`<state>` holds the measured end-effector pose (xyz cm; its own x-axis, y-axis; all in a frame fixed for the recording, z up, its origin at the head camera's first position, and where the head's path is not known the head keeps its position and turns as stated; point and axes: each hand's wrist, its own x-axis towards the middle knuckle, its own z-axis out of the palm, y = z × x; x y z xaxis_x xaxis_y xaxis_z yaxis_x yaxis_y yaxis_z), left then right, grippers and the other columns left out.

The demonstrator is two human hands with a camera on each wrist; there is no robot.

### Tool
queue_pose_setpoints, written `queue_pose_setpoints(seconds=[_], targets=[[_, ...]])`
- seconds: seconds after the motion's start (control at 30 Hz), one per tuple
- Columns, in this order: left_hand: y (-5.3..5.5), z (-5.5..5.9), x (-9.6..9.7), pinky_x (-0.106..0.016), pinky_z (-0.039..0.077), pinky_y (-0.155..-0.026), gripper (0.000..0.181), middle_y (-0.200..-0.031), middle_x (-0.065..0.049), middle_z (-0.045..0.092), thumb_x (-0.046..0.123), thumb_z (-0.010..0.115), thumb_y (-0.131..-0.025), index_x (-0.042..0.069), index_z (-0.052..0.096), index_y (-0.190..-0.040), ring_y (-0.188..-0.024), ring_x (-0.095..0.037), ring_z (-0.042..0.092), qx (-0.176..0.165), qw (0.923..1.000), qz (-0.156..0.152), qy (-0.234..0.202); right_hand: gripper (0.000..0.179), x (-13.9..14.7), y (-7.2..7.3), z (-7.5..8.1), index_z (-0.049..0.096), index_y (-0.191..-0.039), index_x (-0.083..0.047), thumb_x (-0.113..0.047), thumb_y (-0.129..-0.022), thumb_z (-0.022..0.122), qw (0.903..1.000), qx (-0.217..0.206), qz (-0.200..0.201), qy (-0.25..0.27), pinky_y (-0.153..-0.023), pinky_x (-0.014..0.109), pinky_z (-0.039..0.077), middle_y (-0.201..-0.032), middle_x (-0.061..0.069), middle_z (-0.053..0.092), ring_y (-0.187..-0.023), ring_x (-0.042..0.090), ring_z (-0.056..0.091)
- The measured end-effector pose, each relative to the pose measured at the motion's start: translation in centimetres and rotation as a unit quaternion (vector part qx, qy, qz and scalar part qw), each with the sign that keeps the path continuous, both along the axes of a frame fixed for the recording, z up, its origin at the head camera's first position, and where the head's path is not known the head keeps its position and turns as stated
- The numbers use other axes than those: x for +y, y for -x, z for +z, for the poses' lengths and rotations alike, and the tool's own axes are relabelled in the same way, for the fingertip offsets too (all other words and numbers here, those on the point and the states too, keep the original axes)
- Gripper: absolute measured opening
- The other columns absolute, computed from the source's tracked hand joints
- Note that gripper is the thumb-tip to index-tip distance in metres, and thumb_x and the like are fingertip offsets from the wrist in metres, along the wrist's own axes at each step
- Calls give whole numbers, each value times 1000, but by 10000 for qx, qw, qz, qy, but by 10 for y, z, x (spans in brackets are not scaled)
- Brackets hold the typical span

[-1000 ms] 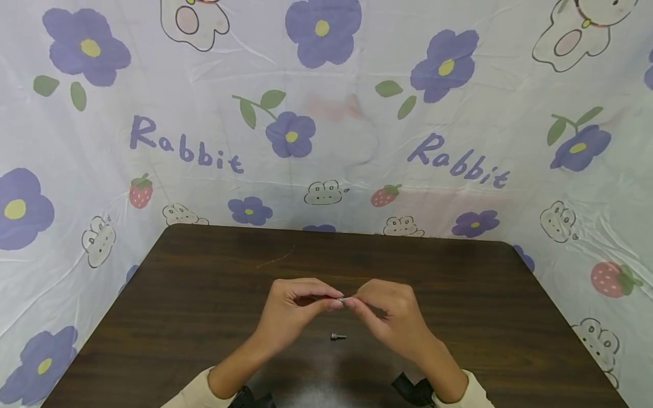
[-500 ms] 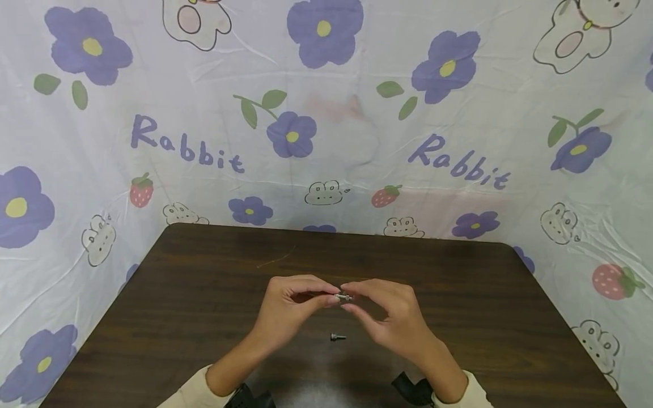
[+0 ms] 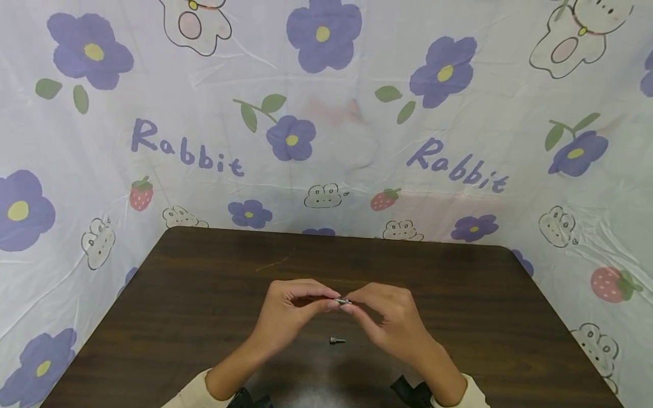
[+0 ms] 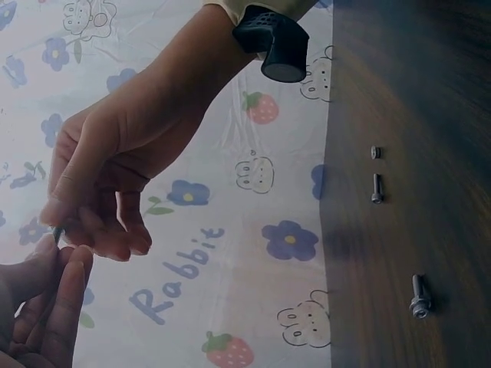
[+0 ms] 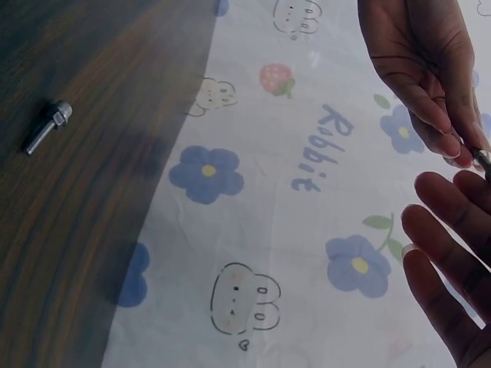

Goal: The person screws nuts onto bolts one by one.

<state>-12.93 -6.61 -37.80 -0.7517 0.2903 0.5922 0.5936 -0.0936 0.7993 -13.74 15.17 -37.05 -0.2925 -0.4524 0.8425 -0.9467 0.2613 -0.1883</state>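
In the head view my left hand (image 3: 289, 309) pinches a small silver bolt (image 3: 343, 301) between thumb and forefinger, above the table. My right hand (image 3: 390, 314) meets it from the other side, thumb and forefinger at the bolt's right end. Fingertips cover most of it. The left wrist view has my right hand (image 4: 115, 153) above and the fingers of my left hand (image 4: 46, 307) below, tips together. In the right wrist view, a bit of the bolt (image 5: 482, 159) shows at the left fingertips, while the other right fingers (image 5: 437, 284) extend away from it.
A bolt with a ringed head (image 3: 336, 340) lies on the dark wooden table (image 3: 204, 317), nearer the body than the hands. The left wrist view adds a second bolt (image 4: 377, 188) and a small nut (image 4: 375, 152). A patterned cloth (image 3: 326, 141) hangs behind.
Half a second ago the right thumb and forefinger stood apart around the bolt's end; now they have come together on it. The bolt on the table stays put.
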Motion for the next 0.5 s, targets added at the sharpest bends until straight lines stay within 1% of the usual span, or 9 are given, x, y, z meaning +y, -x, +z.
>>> queue_pose_setpoints(seconds=[0.17, 0.33, 0.4, 0.5], targets=[[-1, -1, 1, -37, 62, -68, 11, -92, -8, 76, -1, 75, -89, 0, 79, -99, -80, -21, 74, -1, 9998, -137, -109, 24, 0, 0, -1, 75, -90, -10, -22, -104, 61, 10000, -37, 44, -1, -65, 25, 58, -82, 0, 73, -73, 11, 70], [-2, -1, 2, -37, 62, -67, 10, -91, -8, 76, -1, 76, -89, -1, 78, -99, -79, -21, 74, -29, 9999, -127, -102, 28, 0, 1, -2, 75, -87, -14, -23, -106, 57, 10000, 2, 32, -16, -63, 23, 56, -77, -4, 71, -70, 8, 67], [-2, -1, 2, -37, 62, -67, 10, -91, -8, 77, 0, 76, -88, 0, 79, -99, -79, -20, 74, -40, 9999, -86, -77, 28, 0, 0, -1, 75, -89, -13, -26, -106, 57, 10000, 11, -58, -45, -64, 24, 57, -79, -4, 72, -71, 9, 69], [-2, 1, 1, -37, 62, -67, 10, -92, -6, 77, 2, 77, -89, 2, 79, -99, -78, -20, 73, -50, 10000, 12, -14, 28, 1, -1, -1, 76, -98, -8, -31, -104, 61, 9997, -15, -229, -91, -66, 26, 58, -87, 1, 75, -75, 12, 71]])
